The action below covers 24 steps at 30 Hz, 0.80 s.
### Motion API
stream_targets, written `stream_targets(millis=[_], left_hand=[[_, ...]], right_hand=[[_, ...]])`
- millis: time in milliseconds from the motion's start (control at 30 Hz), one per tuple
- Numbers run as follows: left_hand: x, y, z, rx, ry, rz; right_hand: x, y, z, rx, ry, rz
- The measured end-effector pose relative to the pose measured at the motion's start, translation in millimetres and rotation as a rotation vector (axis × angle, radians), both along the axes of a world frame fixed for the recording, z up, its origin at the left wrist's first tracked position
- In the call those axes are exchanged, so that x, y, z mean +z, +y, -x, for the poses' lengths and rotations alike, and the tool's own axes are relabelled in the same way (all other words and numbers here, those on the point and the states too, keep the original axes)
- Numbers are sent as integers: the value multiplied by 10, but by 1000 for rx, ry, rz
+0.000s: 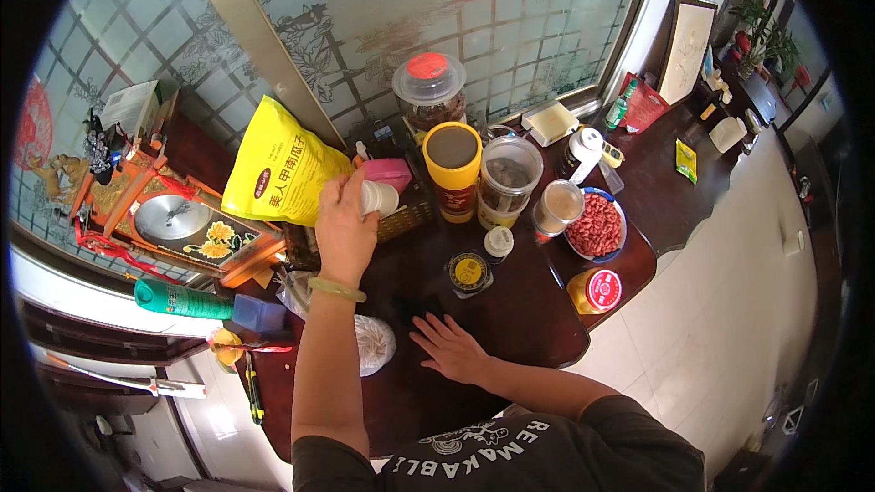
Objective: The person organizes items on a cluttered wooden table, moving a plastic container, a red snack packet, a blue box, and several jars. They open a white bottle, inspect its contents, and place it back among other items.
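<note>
My left hand (346,225) grips a small white cylindrical container (379,198) at the back left of the dark wooden table (519,314). Right behind it are a yellow snack bag (280,164) with printed writing and a pink object (386,172). My right hand (451,348) rests palm down on the tabletop with its fingers spread, holding nothing. Just beyond its fingertips is a dark patch that I cannot make out. Between my arms sits a white ball of twine (374,346). A round tub with a black and yellow lid (469,272) stands farther back, beside a small white-capped jar (499,242).
A tall yellow-lidded canister (452,171), a clear plastic jar (509,178) and a lidded beige jar (558,208) line the back. On the right are a bowl of red peanuts (595,225) and a red-lidded jar (595,291). An ornamental clock (184,219) stands left, near a green bottle (181,298).
</note>
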<state>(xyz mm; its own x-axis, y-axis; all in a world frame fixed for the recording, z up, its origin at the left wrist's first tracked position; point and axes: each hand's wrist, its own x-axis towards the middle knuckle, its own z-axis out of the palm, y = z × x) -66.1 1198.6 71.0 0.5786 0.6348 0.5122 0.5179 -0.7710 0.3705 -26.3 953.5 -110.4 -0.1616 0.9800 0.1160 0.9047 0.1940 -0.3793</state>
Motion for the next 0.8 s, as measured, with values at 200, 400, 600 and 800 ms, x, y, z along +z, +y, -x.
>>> stream_targets(millis=[200, 400, 600, 800], left_hand=[[-103, 120, -83, 33, 2, 94], [-122, 22, 6, 42, -3, 92], [-29, -98, 156, 48, -73, 132], [3, -297, 217, -10, -27, 140]], right_hand=[[-47, -12, -5, -21, -2, 6], [-51, -25, -1, -17, -13, -22], [-5, -29, -1, -1, -72, -12], [-43, -32, -3, -5, -19, -38]])
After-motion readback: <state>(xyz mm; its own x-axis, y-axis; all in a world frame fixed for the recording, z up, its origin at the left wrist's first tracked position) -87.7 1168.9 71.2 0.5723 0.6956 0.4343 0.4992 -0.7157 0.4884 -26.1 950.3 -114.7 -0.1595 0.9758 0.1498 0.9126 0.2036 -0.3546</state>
